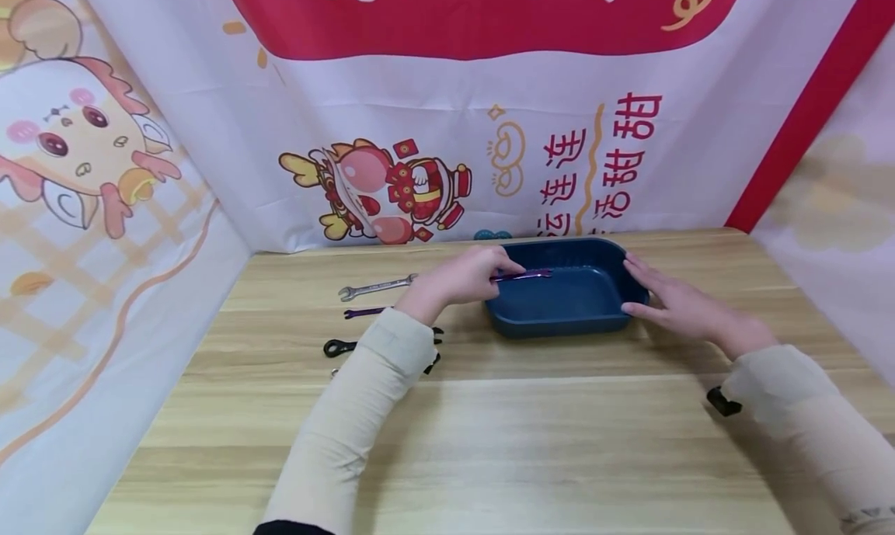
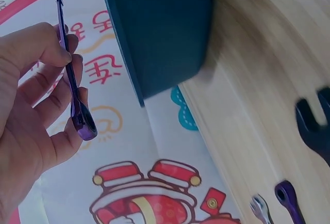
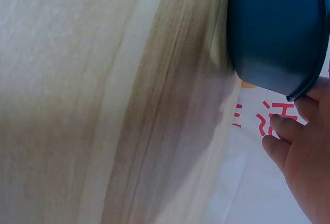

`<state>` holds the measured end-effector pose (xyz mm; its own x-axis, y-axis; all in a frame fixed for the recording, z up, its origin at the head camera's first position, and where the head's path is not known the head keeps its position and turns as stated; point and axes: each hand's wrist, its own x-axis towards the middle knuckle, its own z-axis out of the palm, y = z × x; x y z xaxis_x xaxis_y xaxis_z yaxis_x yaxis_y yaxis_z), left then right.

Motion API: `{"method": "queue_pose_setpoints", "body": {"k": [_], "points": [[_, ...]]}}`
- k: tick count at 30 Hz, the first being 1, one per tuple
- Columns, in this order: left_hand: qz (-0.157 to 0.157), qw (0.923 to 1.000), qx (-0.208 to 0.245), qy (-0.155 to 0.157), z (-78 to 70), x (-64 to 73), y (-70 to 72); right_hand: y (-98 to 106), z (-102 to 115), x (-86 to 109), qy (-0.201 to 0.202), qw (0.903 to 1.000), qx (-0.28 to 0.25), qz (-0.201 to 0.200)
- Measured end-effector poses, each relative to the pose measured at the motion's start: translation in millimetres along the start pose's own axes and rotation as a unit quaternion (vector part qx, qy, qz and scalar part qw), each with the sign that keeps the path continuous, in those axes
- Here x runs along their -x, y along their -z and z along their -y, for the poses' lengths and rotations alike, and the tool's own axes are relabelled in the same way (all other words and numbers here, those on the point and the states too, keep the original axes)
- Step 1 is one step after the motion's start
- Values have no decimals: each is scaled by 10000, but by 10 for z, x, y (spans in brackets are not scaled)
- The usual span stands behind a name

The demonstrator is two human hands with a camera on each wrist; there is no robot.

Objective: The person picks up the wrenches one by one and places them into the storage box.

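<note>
My left hand [image 1: 464,277] pinches a purple wrench [image 1: 534,274] between thumb and fingers, above the left part of a dark blue bin [image 1: 559,327]. In the left wrist view the wrench [image 2: 73,82] shows a ring end low and a thin far end up; the bin [image 2: 160,33] is beside it. My right hand [image 1: 674,302] rests on the bin's right end, fingers extended and spread from thumb. In the right wrist view its fingertips touch the bin's rim [image 3: 301,92]. The far side of that grip is hidden.
Left of the bin lie a silver wrench [image 1: 374,288], another purple wrench [image 1: 363,313] and a black ratchet wrench [image 1: 338,348], partly covered by my left arm. More tool ends show below it. A printed cloth [image 1: 419,85] hangs behind the wooden table [image 1: 559,442].
</note>
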<state>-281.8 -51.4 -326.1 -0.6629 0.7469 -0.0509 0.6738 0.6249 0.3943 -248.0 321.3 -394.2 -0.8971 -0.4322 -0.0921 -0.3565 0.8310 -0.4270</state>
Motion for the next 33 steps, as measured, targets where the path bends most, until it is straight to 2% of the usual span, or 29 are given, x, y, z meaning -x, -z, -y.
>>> {"method": "queue_pose_setpoints", "body": {"k": [5, 12, 17, 25, 33], "points": [[25, 9999, -45, -156, -79, -139, -38, -15, 5, 5, -96, 9999, -104, 57], [138, 9998, -126, -101, -169, -292, -134, -25, 3, -9, -50, 9999, -117, 22], [60, 9995, -233, -200, -172, -397, -210, -25, -29, -11, 0, 9999, -141, -12], [133, 9998, -172, -7, -151, -499, -313, -27, -36, -15, 5, 9998, -174, -36], [169, 9997, -150, -76, -179, -589, -413, -33, -24, 5, -48, 9997, -228, -29]]}}
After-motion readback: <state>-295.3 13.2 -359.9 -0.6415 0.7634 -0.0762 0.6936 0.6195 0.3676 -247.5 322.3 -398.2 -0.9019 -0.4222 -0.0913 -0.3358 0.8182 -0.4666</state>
